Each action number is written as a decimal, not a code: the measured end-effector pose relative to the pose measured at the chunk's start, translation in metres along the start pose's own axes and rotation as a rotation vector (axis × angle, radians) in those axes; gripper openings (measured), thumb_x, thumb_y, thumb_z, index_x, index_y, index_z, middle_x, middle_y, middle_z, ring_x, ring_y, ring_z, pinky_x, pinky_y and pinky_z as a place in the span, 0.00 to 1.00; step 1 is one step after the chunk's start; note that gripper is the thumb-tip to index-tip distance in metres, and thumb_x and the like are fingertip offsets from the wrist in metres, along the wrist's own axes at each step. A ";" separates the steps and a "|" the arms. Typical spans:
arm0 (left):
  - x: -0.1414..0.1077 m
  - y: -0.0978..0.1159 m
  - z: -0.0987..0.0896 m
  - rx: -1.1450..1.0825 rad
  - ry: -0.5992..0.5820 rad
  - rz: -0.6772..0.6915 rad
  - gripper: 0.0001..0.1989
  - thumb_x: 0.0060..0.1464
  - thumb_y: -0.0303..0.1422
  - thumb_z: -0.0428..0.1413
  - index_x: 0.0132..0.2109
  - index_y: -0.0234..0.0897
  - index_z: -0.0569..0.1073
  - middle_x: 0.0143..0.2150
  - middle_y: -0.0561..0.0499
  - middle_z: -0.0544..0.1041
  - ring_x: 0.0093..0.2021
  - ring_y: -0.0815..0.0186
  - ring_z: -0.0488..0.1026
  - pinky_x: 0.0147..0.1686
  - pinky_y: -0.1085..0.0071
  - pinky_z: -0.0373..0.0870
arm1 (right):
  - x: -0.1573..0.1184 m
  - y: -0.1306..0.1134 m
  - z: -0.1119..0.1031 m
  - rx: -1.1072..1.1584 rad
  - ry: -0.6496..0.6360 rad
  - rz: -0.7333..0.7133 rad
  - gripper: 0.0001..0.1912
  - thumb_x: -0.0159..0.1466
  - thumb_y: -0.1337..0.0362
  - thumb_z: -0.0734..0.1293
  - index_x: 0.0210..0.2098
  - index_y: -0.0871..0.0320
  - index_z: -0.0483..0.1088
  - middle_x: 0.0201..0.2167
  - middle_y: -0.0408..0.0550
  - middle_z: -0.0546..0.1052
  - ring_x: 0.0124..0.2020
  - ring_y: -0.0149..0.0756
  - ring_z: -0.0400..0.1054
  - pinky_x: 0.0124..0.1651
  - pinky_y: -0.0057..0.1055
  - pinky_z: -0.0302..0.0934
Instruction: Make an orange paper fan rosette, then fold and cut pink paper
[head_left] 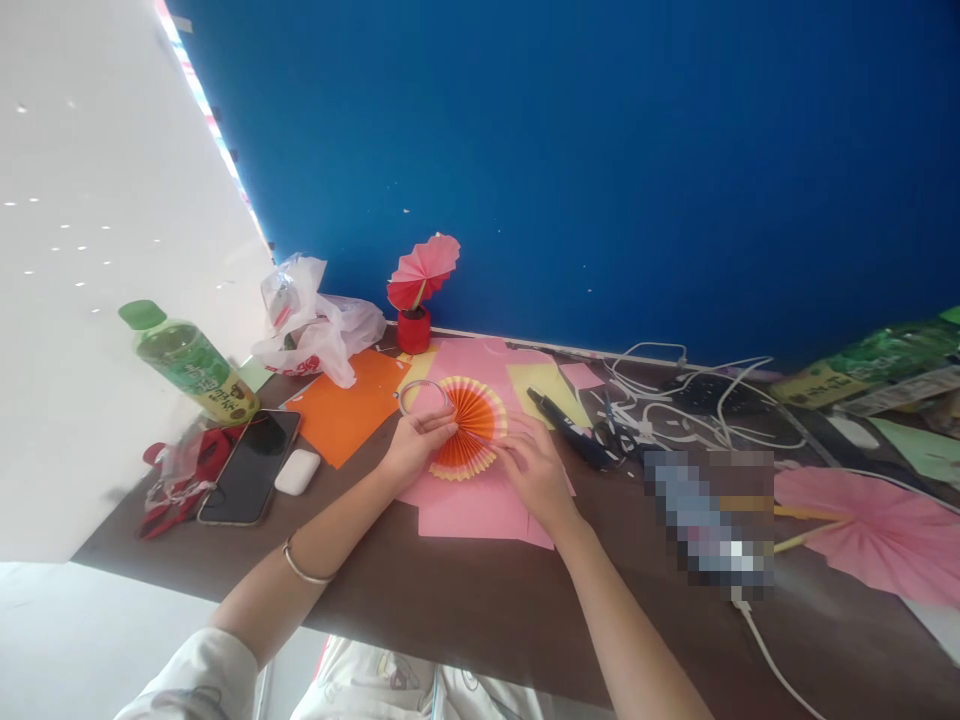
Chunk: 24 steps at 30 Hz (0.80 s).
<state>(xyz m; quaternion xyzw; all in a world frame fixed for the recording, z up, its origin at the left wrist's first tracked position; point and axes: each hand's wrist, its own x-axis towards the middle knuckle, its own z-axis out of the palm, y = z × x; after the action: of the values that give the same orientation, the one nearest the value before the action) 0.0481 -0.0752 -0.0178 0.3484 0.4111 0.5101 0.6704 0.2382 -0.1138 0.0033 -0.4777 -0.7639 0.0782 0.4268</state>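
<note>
Head view shows us both hands on a round pleated paper fan, orange at the centre with a yellow and pink scalloped rim, lying on pink paper sheets in the middle of the dark brown table. Our left hand pinches the fan's left edge between thumb and curled fingers; our right hand presses its right edge with fingers bent, though how tightly they close we cannot tell. We count three pleated fans: this one, a larger pink pleated fan on a stick at right, cut off by the frame, and a small pink fan in a red pot against the blue wall. One smooth orange paper sheet lies left of the pink sheets. Further left stand one green-capped plastic bottle, one glossy black phone and one white earbud case. A crumpled white plastic bag sits behind. White cables tangle at right, beside a blurred patch we cannot make out.
</note>
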 end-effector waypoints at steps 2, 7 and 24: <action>0.001 -0.001 0.000 -0.017 0.009 0.006 0.23 0.35 0.32 0.66 0.43 0.34 0.76 0.40 0.44 0.78 0.42 0.62 0.74 0.48 0.64 0.66 | 0.000 -0.001 0.000 0.023 0.004 -0.003 0.05 0.61 0.66 0.62 0.33 0.54 0.70 0.42 0.50 0.71 0.53 0.42 0.61 0.55 0.46 0.59; 0.001 0.000 0.000 -0.031 0.025 0.012 0.23 0.35 0.33 0.66 0.43 0.33 0.75 0.41 0.44 0.78 0.41 0.63 0.74 0.47 0.66 0.67 | 0.002 -0.006 0.000 0.105 0.056 -0.007 0.05 0.59 0.67 0.64 0.34 0.54 0.71 0.42 0.50 0.72 0.51 0.42 0.63 0.53 0.47 0.61; 0.001 -0.001 -0.001 -0.008 0.000 0.052 0.23 0.35 0.33 0.66 0.43 0.34 0.75 0.43 0.44 0.77 0.44 0.61 0.73 0.51 0.63 0.65 | 0.001 -0.001 0.002 0.106 0.054 0.028 0.07 0.59 0.67 0.64 0.35 0.54 0.73 0.44 0.51 0.71 0.47 0.39 0.67 0.53 0.44 0.61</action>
<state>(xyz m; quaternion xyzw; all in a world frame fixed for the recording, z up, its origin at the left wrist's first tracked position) 0.0475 -0.0746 -0.0195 0.3564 0.3998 0.5290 0.6582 0.2359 -0.1126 0.0032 -0.4670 -0.7402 0.1114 0.4708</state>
